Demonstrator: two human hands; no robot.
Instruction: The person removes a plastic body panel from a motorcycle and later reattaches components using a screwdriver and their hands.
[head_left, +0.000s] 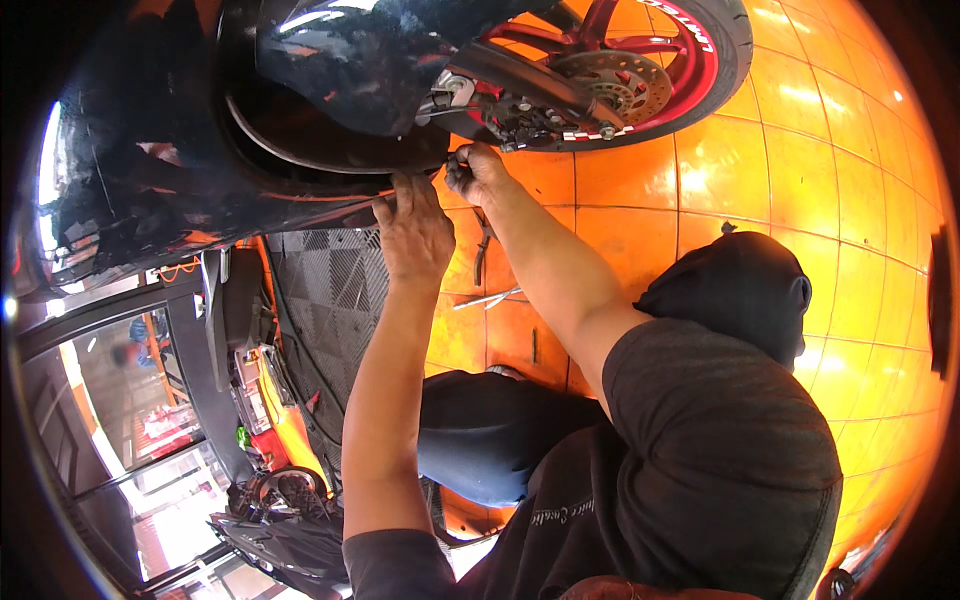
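Observation:
A glossy black body panel [130,150] of a motorbike fills the upper left, with a curved lower edge. My left hand [415,228] is at that edge, its fingers bent and closed over the rim. Just to its right, my right hand [478,172] is curled closed at the panel's tip. Its fingers pinch at a dark spot, and what they hold is hidden. Beyond my hands is the front wheel [690,70] with a red rim, beside a dark fork leg [565,85] and a drilled brake disc [640,80].
On the orange tiled floor [720,180] lie a dark curved hand tool [482,255], thin silver rods [490,299] and a short dark rod [534,346]. My bent knees [500,430] are close below. A grey ribbed mat [325,285] and another motorbike [285,545] are at the left.

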